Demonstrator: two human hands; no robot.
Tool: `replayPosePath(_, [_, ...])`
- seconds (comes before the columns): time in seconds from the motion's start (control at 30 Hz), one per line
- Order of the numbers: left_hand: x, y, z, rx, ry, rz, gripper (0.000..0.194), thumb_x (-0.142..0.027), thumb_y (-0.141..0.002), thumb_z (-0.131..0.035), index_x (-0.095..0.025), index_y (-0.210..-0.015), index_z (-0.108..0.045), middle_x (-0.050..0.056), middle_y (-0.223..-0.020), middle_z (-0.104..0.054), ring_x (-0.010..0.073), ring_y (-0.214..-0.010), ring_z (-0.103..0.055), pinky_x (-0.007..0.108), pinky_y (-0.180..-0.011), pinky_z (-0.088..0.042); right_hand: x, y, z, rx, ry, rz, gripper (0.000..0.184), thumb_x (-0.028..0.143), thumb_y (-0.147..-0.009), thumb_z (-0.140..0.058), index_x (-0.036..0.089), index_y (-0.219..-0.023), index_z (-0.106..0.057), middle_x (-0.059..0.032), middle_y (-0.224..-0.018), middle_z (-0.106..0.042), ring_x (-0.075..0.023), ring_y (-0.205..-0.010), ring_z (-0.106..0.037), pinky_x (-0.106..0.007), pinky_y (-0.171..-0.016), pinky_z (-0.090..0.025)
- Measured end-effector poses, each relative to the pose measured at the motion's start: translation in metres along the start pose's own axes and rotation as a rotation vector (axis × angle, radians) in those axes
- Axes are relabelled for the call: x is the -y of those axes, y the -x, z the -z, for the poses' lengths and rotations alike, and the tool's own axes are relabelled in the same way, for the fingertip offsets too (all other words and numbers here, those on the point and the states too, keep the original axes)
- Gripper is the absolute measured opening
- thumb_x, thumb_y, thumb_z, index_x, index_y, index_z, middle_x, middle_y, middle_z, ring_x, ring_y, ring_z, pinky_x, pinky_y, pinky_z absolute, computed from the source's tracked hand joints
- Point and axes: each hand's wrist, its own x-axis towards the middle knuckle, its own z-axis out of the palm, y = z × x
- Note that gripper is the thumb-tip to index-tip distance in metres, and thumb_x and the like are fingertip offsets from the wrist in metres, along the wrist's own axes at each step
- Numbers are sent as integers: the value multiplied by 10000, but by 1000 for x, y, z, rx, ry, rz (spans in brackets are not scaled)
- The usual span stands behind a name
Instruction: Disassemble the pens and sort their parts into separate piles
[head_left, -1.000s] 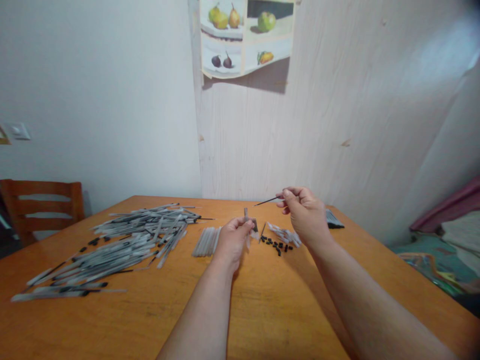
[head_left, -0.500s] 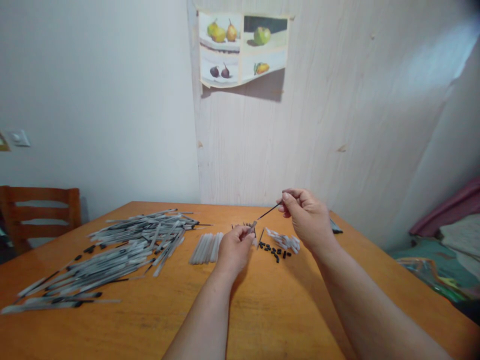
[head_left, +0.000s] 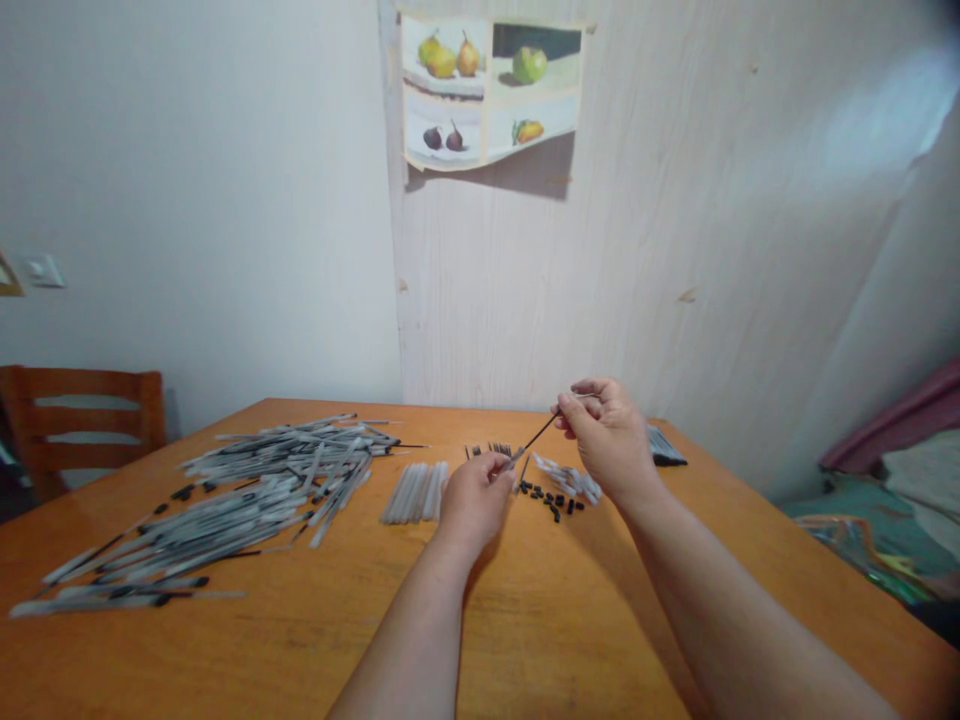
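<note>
My left hand (head_left: 476,498) is closed in a pinch over the middle of the table, around a pale translucent pen tube (head_left: 515,458) whose end sticks out past the fingertips. To its right and higher, my right hand (head_left: 611,435) pinches the upper end of a thin black pen refill (head_left: 541,428). The refill slants down to the left, and its lower end meets the tube's mouth; how deep it sits inside I cannot tell. Beside my left hand lies a row of translucent tubes (head_left: 412,493). Small black plugs (head_left: 556,500) and clear white caps (head_left: 568,478) lie below my right hand.
A large heap of assembled-looking pens (head_left: 277,480) covers the left of the wooden table (head_left: 360,640). Several short dark pieces (head_left: 498,449) stand behind my left hand. A dark-edged bundle (head_left: 666,447) lies at the back right. A wooden chair (head_left: 86,385) stands at left.
The refill's lower end has come down to the left, from just off the tube's mouth to meeting it. Both hands keep their grip; the view has shifted slightly.
</note>
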Motion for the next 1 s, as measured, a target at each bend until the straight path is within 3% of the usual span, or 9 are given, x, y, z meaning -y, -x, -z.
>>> replayPosePath(0.3, [7,-1,-1,68,-73,-100,127,-272,-722,-698,-214,-818,-756,52,-759,-700,199,-727,-593,285,-717,-416,-1,3,-2,32,27,2,344,498,-846,-614,186,-971,-540,-43,-767,-691,-159,-636,-638,-271,-579,-475])
replayPosePath(0.43, [6,-3,-3,130,-46,-120,173,-295,-773,-656,-188,-871,-751,64,-839,-716,194,-774,-605,283,-744,-419,-9,8,-8,100,167,19,302,476,-867,-578,175,-865,-602,-47,-769,-687,-160,-666,-629,-275,-618,-466])
replayPosePath(0.67, [-9,2,-2,162,25,-1,234,-305,-764,-668,-157,-922,-759,65,-891,-729,191,-830,-612,292,-790,-422,-19,11,-11,254,429,45,352,463,-901,-505,178,-777,-670,-8,-671,-646,-149,-647,-578,-259,-610,-403])
replayPosePath(0.83, [-12,3,-1,113,89,76,248,-312,-744,-695,-148,-916,-764,85,-894,-733,185,-819,-618,299,-816,-427,-19,-2,4,252,477,-34,353,461,-889,-492,175,-770,-662,-27,-705,-676,-145,-634,-586,-243,-583,-403])
replayPosePath(0.9, [-13,2,-1,83,103,86,251,-308,-735,-700,-145,-915,-762,85,-877,-732,181,-799,-616,299,-812,-428,-21,-7,12,319,546,-87,314,420,-869,-507,177,-729,-648,-23,-668,-667,-137,-602,-575,-231,-551,-386])
replayPosePath(1.0, [-15,2,1,55,128,100,246,-310,-735,-696,-144,-906,-757,77,-864,-730,173,-783,-611,291,-798,-429,-25,-10,23,525,695,-203,216,311,-808,-542,177,-665,-632,-12,-585,-635,-121,-526,-541,-217,-500,-350])
